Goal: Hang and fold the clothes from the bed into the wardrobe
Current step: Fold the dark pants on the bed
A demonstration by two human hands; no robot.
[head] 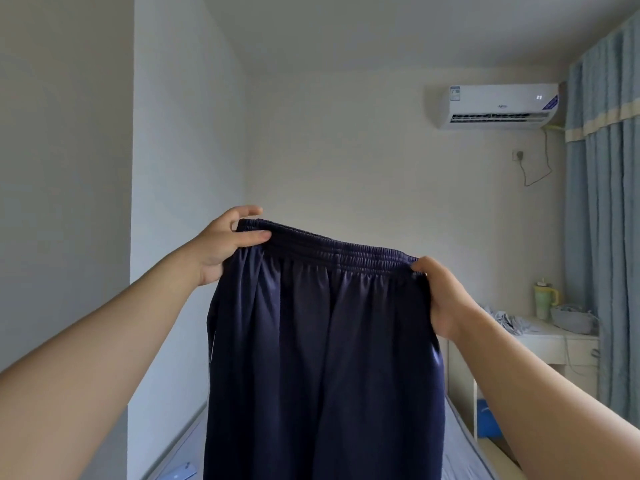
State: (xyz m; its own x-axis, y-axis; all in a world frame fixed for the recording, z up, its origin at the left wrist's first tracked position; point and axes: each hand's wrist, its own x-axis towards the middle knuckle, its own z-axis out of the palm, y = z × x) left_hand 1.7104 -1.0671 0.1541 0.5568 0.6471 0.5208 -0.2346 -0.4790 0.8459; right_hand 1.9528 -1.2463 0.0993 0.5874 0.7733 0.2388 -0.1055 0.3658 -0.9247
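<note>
I see navy trousers (322, 358) filling the lower centre — left hand (225, 245) pinching the waistband's upper-left corner, right hand (441, 294) gripping its right end; an air conditioner (498, 105) sits upper right.

We've got the trousers (322, 341) up front and centre, left hand (221, 244) holding the waistband's left end, right hand (446, 299) its right end. The bed (460, 455) lies below behind them. Off right stands the bench (561, 348), a cup (543, 299) on it, with the curtain (609, 202) just beyond.
</note>
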